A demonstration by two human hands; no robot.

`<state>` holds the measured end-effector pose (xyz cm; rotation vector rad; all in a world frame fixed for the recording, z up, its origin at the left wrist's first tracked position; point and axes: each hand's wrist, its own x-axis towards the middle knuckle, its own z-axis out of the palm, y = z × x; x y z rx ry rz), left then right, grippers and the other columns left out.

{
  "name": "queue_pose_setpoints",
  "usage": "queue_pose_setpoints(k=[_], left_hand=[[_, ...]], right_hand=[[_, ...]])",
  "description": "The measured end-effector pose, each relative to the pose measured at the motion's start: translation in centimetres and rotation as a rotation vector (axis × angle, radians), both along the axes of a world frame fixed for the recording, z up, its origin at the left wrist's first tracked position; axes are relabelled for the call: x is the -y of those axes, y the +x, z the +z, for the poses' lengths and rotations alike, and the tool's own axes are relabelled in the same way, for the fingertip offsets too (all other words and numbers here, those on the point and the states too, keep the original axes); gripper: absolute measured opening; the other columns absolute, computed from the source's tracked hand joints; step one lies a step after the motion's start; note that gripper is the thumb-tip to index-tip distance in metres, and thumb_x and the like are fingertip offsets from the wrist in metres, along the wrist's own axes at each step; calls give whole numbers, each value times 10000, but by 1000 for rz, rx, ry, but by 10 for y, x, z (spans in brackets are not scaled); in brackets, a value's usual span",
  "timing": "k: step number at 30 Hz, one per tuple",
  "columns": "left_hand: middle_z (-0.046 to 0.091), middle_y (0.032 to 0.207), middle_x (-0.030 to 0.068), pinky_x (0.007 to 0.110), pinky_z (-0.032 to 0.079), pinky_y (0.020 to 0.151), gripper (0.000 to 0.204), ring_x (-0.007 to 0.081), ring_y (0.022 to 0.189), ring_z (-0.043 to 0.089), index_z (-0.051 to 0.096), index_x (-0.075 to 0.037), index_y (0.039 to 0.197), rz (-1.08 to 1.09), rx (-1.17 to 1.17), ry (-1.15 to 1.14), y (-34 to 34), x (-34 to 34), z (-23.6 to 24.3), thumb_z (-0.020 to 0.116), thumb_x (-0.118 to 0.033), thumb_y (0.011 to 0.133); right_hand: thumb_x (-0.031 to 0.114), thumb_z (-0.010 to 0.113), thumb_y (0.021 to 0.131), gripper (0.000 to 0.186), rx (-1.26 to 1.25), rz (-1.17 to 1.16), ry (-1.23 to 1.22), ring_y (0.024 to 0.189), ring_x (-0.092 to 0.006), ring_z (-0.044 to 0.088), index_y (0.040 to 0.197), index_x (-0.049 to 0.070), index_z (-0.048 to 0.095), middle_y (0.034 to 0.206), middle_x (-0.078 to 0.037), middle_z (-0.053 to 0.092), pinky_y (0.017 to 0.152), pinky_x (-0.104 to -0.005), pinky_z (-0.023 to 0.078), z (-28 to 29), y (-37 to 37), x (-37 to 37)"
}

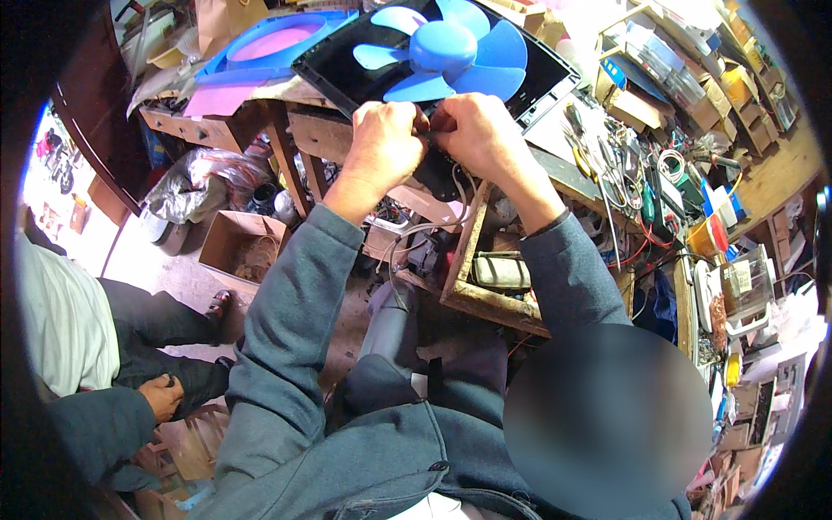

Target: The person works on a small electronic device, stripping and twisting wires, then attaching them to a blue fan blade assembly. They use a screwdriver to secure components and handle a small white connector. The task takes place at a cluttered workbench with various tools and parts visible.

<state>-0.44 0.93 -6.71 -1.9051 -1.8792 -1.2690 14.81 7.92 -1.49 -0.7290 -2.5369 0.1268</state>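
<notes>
While our dark sleeves (290,295) reach up toward twelve o'clock, the cluttered table (568,180) spreads ahead of us from eleven round to two. Between eight and nine we have another person (69,316), dressed in pale and dark clothes. At twelve, by the table's near edge, lies the black housing (539,74), set cornerwise to us, with the five-bladed blue fan (444,46) over it. Between three and four stands an open wooden drawer (494,308); a blue round frame (334,26) lies at eleven, a cardboard box (227,234) at nine. Our right hand (481,134), near one, and our left hand (388,146), just short of twelve, come together at the housing's near side, just below the fan. Both have their fingers curled in and bunched close; we cannot tell what, if anything, they pinch. Just beneath them shows a dark part (440,178), with a grey cable (471,208) looping down nearby. At two, we see yellow-handled pliers (581,161).
</notes>
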Motion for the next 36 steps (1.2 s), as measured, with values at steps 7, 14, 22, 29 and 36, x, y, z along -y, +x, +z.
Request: queue_pose_setpoints(k=[7, 14, 22, 29, 36], left_hand=[[734, 858, 173, 403, 561, 775, 251, 328, 820, 723, 754, -24, 909, -1, 9, -6, 0, -1, -1, 823, -186, 731], [735, 859, 173, 420, 554, 797, 214, 333, 823, 722, 760, -32, 896, -16, 10, 32, -3, -6, -6, 799, -187, 755], [727, 851, 190, 431, 551, 793, 185, 355, 828, 713, 765, -36, 874, 27, -77, 40, -2, -2, -7, 771, -193, 777], [722, 848, 193, 437, 549, 788, 191, 364, 820, 711, 768, -39, 884, -23, -9, -23, 2, 1, 0, 765, -184, 760], [729, 891, 196, 401, 564, 783, 189, 318, 846, 737, 761, -23, 908, -20, 38, -119, 2, 12, 12, 785, -90, 733]], right_hand=[[88, 667, 699, 194, -46, 41, -42, 830, -404, 694, 865, 46, 758, 839, -233, 695, 783, -468, 559, -2, 0, -4], [82, 710, 730, 184, 19, -32, 10, 830, -373, 707, 902, 41, 762, 845, -209, 707, 768, -431, 562, -1, -5, -1], [122, 715, 778, 174, 123, -42, 60, 867, -378, 698, 937, 67, 759, 882, -180, 716, 768, -457, 555, -3, -3, 5], [116, 668, 785, 174, 224, -60, 78, 895, -392, 692, 936, 83, 748, 914, -175, 722, 788, -481, 557, -2, -2, 2], [114, 652, 754, 161, 190, -68, 62, 869, -384, 711, 865, 37, 739, 874, -209, 717, 735, -484, 572, -2, -9, 8]])
